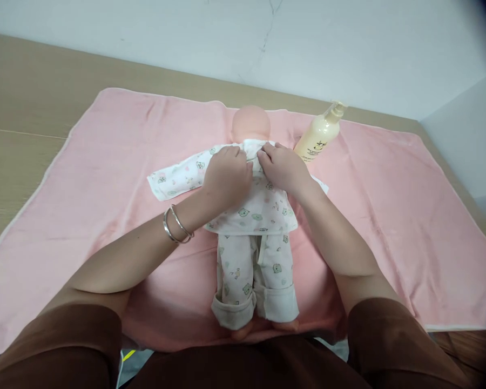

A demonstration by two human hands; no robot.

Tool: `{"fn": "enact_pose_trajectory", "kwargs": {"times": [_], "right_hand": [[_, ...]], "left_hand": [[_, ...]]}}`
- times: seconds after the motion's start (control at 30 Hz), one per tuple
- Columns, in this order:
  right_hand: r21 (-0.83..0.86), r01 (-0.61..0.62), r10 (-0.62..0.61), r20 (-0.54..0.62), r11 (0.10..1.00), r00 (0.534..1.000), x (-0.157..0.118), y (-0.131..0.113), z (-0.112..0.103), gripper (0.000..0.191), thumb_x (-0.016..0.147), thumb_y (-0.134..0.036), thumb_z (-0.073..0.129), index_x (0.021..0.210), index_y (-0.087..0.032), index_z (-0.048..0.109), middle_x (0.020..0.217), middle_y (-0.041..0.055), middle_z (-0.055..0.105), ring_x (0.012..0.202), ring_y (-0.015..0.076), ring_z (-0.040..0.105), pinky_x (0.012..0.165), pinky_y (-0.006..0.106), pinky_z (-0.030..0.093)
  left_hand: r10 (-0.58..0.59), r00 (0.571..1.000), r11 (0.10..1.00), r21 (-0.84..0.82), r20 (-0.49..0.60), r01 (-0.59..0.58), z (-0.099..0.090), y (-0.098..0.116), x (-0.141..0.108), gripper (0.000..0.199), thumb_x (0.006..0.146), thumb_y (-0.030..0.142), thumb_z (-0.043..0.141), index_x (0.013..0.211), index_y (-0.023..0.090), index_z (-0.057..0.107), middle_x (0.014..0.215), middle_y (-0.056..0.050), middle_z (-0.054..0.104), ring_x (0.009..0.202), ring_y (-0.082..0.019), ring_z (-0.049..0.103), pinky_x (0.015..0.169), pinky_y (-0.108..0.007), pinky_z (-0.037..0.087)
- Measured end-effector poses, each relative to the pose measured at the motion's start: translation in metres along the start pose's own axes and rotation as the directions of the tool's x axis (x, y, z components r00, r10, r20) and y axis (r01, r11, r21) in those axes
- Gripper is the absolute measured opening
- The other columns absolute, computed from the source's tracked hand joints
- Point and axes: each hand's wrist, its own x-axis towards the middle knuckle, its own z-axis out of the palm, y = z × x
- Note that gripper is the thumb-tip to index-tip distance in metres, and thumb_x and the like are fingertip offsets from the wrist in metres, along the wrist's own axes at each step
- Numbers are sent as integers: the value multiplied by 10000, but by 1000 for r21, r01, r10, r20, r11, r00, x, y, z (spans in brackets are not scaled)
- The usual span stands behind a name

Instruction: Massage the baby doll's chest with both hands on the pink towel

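A baby doll lies on its back on a pink blanket [389, 216], its bald head [251, 123] away from me. It wears a white printed shirt [247, 215] and matching trousers [237, 270] with rolled cuffs. My left hand [228, 175] is closed on the left side of the shirt's upper front, its fingertips curled in. Opposite it, my right hand [284, 166] pinches the shirt near the collar. A small gap separates the two hands. The left sleeve lies stretched out flat; the right one is mostly hidden behind my right hand and forearm.
A pale yellow pump bottle [319, 135] lies slanted on the blanket, just beyond my right hand. The wooden table [32, 81] shows around the blanket, with a white wall [186, 32] behind it.
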Motion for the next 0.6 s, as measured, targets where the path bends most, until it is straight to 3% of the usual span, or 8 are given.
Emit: {"fn": "enact_pose_trajectory", "kwargs": {"times": [0.17, 0.3, 0.43, 0.6], "right_hand": [[-90, 59, -62, -40, 994, 997, 1, 0, 7, 440, 1088, -318, 278, 1139, -127, 671, 1168, 202, 726, 1179, 358, 647, 990, 476, 512], [-159, 113, -122, -52, 981, 991, -16, -14, 4, 404, 1079, -262, 298, 1041, -124, 676, 1091, 194, 729, 1136, 350, 668, 996, 467, 522], [-122, 123, -130, -53, 985, 990, -29, -20, 2, 395, 1088, -286, 315, 965, -162, 669, 1022, 172, 720, 1086, 346, 697, 984, 491, 539], [-61, 106, -109, -64, 993, 992, -25, -16, 7, 435, 1108, -346, 288, 1019, -162, 672, 1077, 173, 725, 1185, 342, 678, 1037, 490, 530]], "left_hand": [[-24, 999, 999, -25, -26, 23, 2, 9, -7, 334, 1052, 304, 368, 1060, 138, 658, 1145, -206, 687, 1128, -360, 610, 1026, -529, 518], [-25, 999, 998, -61, 27, 26, 5, 0, 0, 431, 1071, 312, 255, 1048, 130, 645, 1135, -229, 659, 1133, -366, 590, 1043, -549, 494], [22, 999, 999, -50, 28, -20, 13, -10, 7, 438, 1056, 283, 234, 1049, 142, 648, 1121, -232, 651, 1160, -373, 584, 1055, -562, 472], [-96, 995, 989, -116, -11, 94, 23, -16, 16, 359, 1040, 311, 333, 1158, 159, 636, 1195, -204, 686, 1195, -365, 602, 1101, -539, 474]]}}
